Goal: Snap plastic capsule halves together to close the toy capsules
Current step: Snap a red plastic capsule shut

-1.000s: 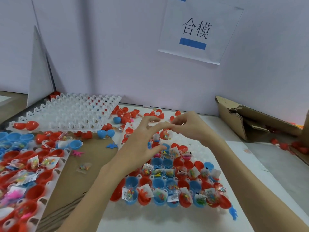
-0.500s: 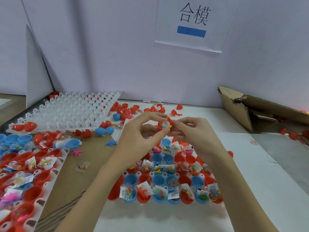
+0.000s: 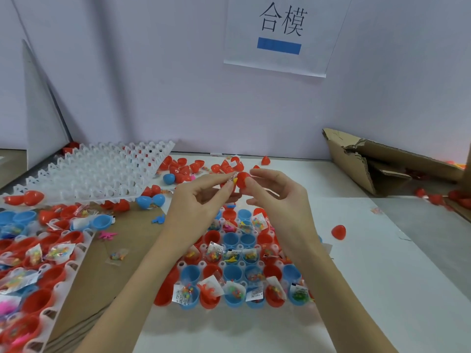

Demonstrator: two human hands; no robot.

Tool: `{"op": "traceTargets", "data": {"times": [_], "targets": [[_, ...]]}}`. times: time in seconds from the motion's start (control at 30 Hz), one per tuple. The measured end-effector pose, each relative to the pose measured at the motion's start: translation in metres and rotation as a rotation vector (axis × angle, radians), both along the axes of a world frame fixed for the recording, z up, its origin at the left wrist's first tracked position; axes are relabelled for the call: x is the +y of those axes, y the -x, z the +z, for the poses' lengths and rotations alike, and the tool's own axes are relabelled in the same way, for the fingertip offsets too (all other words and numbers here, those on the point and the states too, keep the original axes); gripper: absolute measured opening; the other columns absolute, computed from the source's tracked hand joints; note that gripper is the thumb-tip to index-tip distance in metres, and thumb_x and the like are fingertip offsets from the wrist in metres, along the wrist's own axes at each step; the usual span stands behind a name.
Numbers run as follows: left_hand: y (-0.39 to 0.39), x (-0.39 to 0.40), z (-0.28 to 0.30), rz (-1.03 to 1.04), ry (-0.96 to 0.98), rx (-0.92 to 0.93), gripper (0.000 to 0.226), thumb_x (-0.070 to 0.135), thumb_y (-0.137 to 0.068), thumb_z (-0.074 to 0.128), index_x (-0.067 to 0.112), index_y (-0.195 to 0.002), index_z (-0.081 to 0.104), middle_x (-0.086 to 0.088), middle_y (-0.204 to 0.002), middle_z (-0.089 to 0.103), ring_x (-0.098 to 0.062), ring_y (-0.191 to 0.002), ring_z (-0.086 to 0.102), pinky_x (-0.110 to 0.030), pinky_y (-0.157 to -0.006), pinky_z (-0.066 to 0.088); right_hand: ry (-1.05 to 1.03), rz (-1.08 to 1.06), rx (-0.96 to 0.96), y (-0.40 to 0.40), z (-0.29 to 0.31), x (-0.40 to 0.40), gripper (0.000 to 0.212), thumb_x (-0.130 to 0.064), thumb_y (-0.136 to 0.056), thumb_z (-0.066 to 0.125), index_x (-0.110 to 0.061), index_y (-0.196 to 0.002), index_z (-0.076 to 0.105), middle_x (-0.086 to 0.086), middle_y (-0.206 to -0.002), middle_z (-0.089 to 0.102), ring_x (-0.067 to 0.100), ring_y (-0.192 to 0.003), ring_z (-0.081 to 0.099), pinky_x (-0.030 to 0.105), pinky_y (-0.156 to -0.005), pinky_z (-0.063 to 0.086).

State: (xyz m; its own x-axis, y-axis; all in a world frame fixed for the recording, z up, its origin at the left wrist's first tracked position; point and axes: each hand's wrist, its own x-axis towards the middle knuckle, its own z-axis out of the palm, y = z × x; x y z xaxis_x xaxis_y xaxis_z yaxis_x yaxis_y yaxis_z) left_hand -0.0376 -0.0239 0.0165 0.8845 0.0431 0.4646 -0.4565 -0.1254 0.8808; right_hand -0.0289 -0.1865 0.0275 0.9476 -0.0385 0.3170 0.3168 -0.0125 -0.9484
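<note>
A: Hands?
B: Both raised above the tray of capsule halves, fingertips meeting. Right hand has a red capsule half pinched between thumb and fingers. Left hand pinches a small clear toy packet right at the rim of that half, fingers curled toward it.

A: Packet inside or outside?
B: Can't tell — it's touching the edge, mostly hidden by fingertips.

A: Where's the rest of the stock?
B: Tray under the hands sits on the white table, cups hold red and blue halves, many with toy packets in them. Second filled tray at the left edge, on brown cardboard. An empty white tray behind it, tilted up at the near edge.

A: Loose parts?
B: Pile of red halves by the back wall, one red half alone on the table to the right — well apart from the tray. Torn cardboard box far right. Paper sign on the wall above.
</note>
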Motion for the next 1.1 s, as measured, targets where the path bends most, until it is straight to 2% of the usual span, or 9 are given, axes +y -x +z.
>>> {"op": "traceTargets", "data": {"times": [0.13,0.3,0.43,0.53,0.63,0.8,0.9,1.0,1.1], "targets": [[0.000,0.000,0.001,0.032,-0.048,-0.030,0.027,0.014,-0.095,0.070,0.014,-0.122,0.075,0.004,-0.113,0.077,-0.008,-0.098,0.076,-0.020,-0.086,0.059,0.027,0.042,-0.080,0.003,0.000,0.004,0.022,-0.023,-0.090,0.076,-0.024,-0.112,0.073,-0.016,-0.100,0.076,0.007,-0.093,0.074,0.015,-0.077,0.056],[0.001,0.000,0.000,0.140,-0.195,-0.131,0.030,0.012,-0.095,0.072,0.016,-0.124,0.074,0.007,-0.118,0.073,-0.004,-0.108,0.070,-0.019,-0.090,0.058,0.026,0.075,-0.104,0.005,-0.003,0.008,0.022,-0.019,-0.088,0.078,-0.022,-0.108,0.071,-0.011,-0.098,0.075,0.010,-0.093,0.074,0.016,-0.075,0.057],[0.002,0.001,0.000,0.051,-0.305,-0.145,0.034,0.008,-0.101,0.061,0.013,-0.134,0.068,0.004,-0.129,0.068,-0.007,-0.122,0.062,-0.023,-0.102,0.054,0.038,0.065,-0.092,0.003,-0.004,0.006,0.024,-0.020,-0.088,0.078,-0.022,-0.109,0.068,-0.009,-0.100,0.075,0.012,-0.094,0.074,0.023,-0.081,0.060],[0.001,-0.001,0.000,0.058,-0.301,-0.150,0.037,0.004,-0.102,0.059,0.012,-0.137,0.065,0.001,-0.130,0.068,-0.012,-0.122,0.064,-0.030,-0.103,0.055,0.060,0.068,-0.092,0.002,-0.003,0.002,0.027,-0.021,-0.088,0.078,-0.022,-0.112,0.068,-0.008,-0.103,0.074,0.013,-0.096,0.074,0.026,-0.084,0.060],[0.002,-0.001,0.001,0.022,-0.196,-0.091,0.049,0.007,-0.099,0.066,0.020,-0.145,0.058,0.007,-0.127,0.070,-0.008,-0.118,0.066,-0.022,-0.100,0.055,0.114,0.076,-0.124,0.002,-0.001,0.000,0.028,-0.020,-0.089,0.077,-0.024,-0.116,0.072,-0.011,-0.105,0.075,0.010,-0.096,0.073,0.021,-0.083,0.059],[-0.003,0.007,0.002,0.011,-0.116,-0.048,0.036,0.019,-0.089,0.079,0.025,-0.123,0.072,0.012,-0.109,0.074,-0.010,-0.105,0.071,-0.027,-0.095,0.059,0.182,0.055,-0.177,0.002,0.001,-0.003,0.034,-0.023,-0.088,0.076,-0.025,-0.121,0.072,-0.016,-0.108,0.074,0.001,-0.095,0.072,0.013,-0.081,0.056],[-0.002,0.008,0.004,0.025,-0.094,-0.094,0.037,0.026,-0.083,0.079,0.023,-0.119,0.073,0.005,-0.111,0.072,-0.016,-0.103,0.072,-0.026,-0.093,0.059,0.184,0.084,-0.195,0.002,0.001,-0.005,0.033,-0.016,-0.092,0.070,-0.022,-0.125,0.070,-0.013,-0.110,0.074,0.003,-0.095,0.073,0.015,-0.082,0.056],[-0.001,0.006,0.004,0.020,-0.111,-0.165,0.034,0.017,-0.086,0.080,0.019,-0.120,0.073,0.001,-0.113,0.071,-0.020,-0.104,0.071,-0.025,-0.092,0.058,0.168,0.058,-0.227,0.002,0.001,-0.005,0.032,-0.015,-0.091,0.072,-0.019,-0.122,0.072,-0.009,-0.110,0.075,0.007,-0.097,0.074,0.021,-0.084,0.059],[0.000,0.004,0.003,0.031,-0.124,-0.176,0.033,0.008,-0.089,0.079,0.020,-0.119,0.072,0.005,-0.111,0.070,-0.017,-0.104,0.071,-0.021,-0.090,0.057,0.167,0.051,-0.241,0.002,0.002,-0.004,0.030,-0.017,-0.090,0.073,-0.019,-0.120,0.072,-0.009,-0.109,0.075,0.008,-0.098,0.073,0.021,-0.083,0.059]]}}
